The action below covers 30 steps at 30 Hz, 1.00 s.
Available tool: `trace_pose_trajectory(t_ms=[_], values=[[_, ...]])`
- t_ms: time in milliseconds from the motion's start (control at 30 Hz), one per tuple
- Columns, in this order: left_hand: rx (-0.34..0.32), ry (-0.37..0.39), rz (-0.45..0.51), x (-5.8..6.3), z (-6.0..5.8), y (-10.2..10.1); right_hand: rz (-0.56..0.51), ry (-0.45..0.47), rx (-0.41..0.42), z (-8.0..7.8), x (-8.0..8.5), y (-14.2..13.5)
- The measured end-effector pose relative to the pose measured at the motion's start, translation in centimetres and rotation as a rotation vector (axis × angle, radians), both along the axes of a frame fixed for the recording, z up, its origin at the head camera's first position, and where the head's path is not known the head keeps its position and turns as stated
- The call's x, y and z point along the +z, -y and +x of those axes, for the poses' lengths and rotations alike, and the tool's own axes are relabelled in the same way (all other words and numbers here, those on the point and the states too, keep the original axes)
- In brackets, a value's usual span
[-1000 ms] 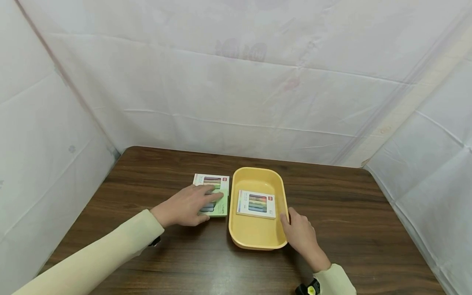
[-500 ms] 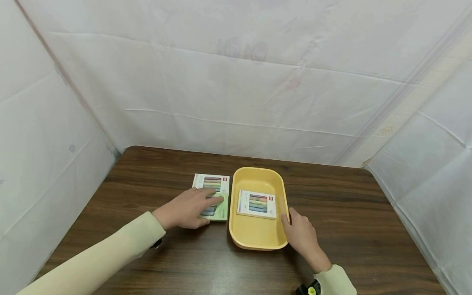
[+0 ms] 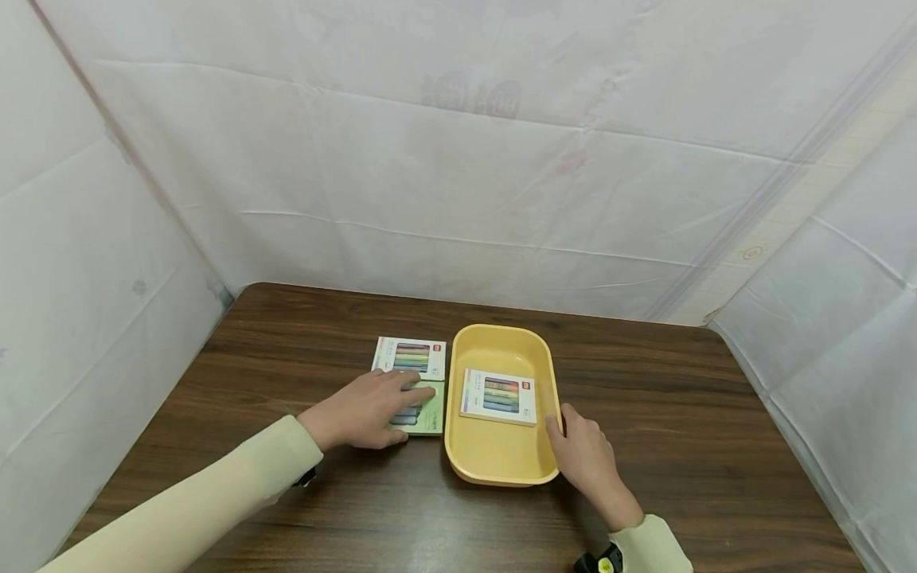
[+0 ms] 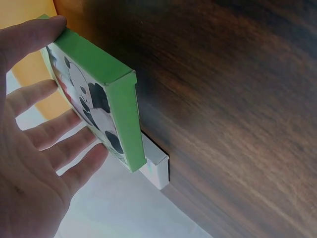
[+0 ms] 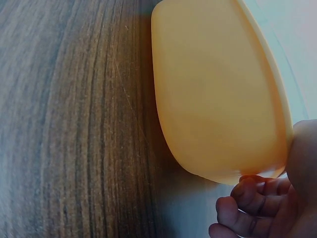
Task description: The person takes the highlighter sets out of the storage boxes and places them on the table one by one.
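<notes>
My left hand [image 3: 361, 410] lies over a flat green box [image 3: 431, 415] on the table, left of a yellow plastic tray [image 3: 494, 463]. In the left wrist view, its straight fingers reach onto the panda-printed face of the green box [image 4: 89, 54], with the thumb at the edge. Just beyond the green box lies a white box [image 3: 411, 356] showing a row of coloured sticks. A similar white box [image 3: 499, 396] lies flat inside the tray. With the thumb over the rim and fingers curled outside, my right hand [image 3: 587, 458] grips the tray's right side.
A dark wood-grain table [image 3: 322, 509] carries everything. White cloth walls [image 3: 458, 175] rise behind it and at both sides. A wrist device [image 3: 600, 561] sits at the right sleeve.
My left hand has slid the green box toward me, uncovering more of the white box beyond it. The tray, the box in it and my right hand have stayed put.
</notes>
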<state>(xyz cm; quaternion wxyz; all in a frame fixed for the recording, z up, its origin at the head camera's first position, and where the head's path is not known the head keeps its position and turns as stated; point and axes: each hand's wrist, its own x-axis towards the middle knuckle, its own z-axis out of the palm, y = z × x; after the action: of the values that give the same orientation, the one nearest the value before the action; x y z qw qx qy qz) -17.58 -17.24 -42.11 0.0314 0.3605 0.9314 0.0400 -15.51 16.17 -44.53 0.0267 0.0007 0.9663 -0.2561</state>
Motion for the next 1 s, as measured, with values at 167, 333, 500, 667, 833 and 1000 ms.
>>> trace_pose_trajectory(t_ms=[167,333,500,667,833,1000], values=[[0.008,0.018,-0.002,-0.09,0.16,-0.14,-0.003,-0.001,0.000,-0.01,0.02,-0.03],[0.001,0.029,0.018,-0.33,0.23,-0.22,-0.014,0.011,-0.001,0.05,0.13,-0.14],[0.002,0.027,0.003,-0.58,0.27,-0.19,-0.018,0.016,0.001,0.07,0.15,-0.16],[0.006,0.031,-0.005,-0.67,0.21,-0.09,-0.013,0.007,0.002,0.06,0.03,-0.11],[0.024,0.072,-0.007,-0.72,0.16,0.08,-0.016,0.010,-0.002,0.05,0.01,-0.06],[0.019,0.075,-0.005,-0.86,0.17,0.20,-0.019,0.012,-0.004,0.09,0.06,0.00]])
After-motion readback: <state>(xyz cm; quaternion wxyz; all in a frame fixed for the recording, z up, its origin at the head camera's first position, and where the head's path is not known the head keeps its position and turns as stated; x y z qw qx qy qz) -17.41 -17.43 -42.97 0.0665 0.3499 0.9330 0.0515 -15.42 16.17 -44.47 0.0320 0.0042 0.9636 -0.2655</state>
